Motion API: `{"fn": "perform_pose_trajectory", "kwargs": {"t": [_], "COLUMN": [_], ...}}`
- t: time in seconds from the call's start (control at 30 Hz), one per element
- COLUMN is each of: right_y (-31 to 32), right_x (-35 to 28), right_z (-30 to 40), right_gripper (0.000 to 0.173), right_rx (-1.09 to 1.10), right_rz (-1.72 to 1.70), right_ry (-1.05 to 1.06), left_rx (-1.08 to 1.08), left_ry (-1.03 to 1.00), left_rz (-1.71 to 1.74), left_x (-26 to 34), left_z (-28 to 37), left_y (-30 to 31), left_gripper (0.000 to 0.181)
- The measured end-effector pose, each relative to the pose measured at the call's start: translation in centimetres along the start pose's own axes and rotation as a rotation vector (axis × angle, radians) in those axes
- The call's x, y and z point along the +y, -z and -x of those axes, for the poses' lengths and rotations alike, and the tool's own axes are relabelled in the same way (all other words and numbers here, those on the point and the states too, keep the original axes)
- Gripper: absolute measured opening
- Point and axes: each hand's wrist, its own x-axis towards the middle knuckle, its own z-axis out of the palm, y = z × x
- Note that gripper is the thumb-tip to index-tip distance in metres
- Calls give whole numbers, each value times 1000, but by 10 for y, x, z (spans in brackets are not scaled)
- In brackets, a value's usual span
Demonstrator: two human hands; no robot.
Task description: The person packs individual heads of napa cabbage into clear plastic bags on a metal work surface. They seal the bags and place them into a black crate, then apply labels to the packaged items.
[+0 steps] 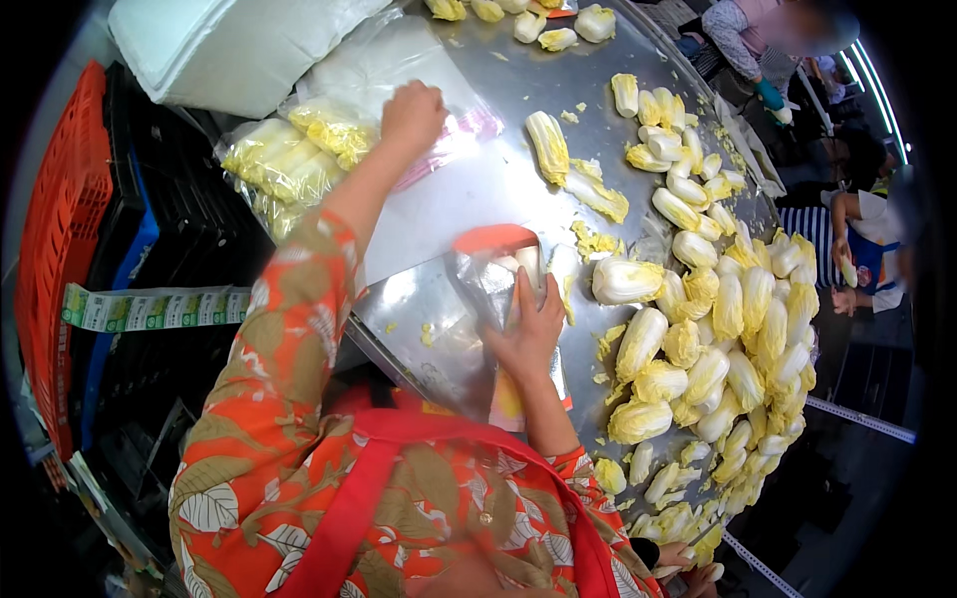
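Note:
My left hand (413,116) is over a stack of flat clear plastic bags (359,63) with pink print, its fingers curled; whether it pinches a bag is hidden. Nearer my body, my right hand (527,329) holds a partly blurred clear bag (475,288) with an orange band, with pale cabbage pieces (528,260) inside. Filled bags of yellow-white cabbage hearts (284,161) lie left of my left hand. Trimmed napa cabbage hearts (714,299) are heaped on the metal table (493,82) at right. A single heart (548,147) and loose leaves (596,192) lie between.
A white foam box (224,56) stands at upper left. Orange (60,247) and black (187,217) plastic crates are stacked at left, with a strip of printed labels (157,308) before them. Co-workers (867,247) are across the table; another person's hands (677,557) show at lower right.

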Motion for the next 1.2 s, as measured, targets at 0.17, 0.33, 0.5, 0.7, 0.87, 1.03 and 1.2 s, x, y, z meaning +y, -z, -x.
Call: {"fn": "perform_pose_trajectory", "kwargs": {"t": [0.17, 0.33, 0.5, 0.7, 0.87, 1.03, 1.2], "right_y": [-1, 1, 22, 82, 71, 34, 34], "right_x": [3, 6, 16, 9, 20, 21, 18], "right_z": [0, 0, 6, 17, 25, 24, 16], "right_gripper": [91, 94, 100, 105, 110, 108, 97], "right_rx": [31, 46, 27, 116, -64, -45, 70], "right_rz": [-17, -55, -220, -317, -318, -340, -233], "right_ry": [35, 50, 9, 108, 138, -60, -74], "left_rx": [-7, -107, -3, -296, -615, -540, -648], "left_ry": [212, 175, -114, -617, -642, -696, -650], "left_rz": [-288, -359, -75, 159, 131, -17, 62], "left_x": [-28, -29, -13, 57, 69, 74, 92], "left_z": [-24, -28, -32, 12, 84, 109, 116], "left_y": [-27, -23, -2, 14, -20, -9, 16], "left_gripper": [23, 23, 16, 16, 12, 9, 26]}}
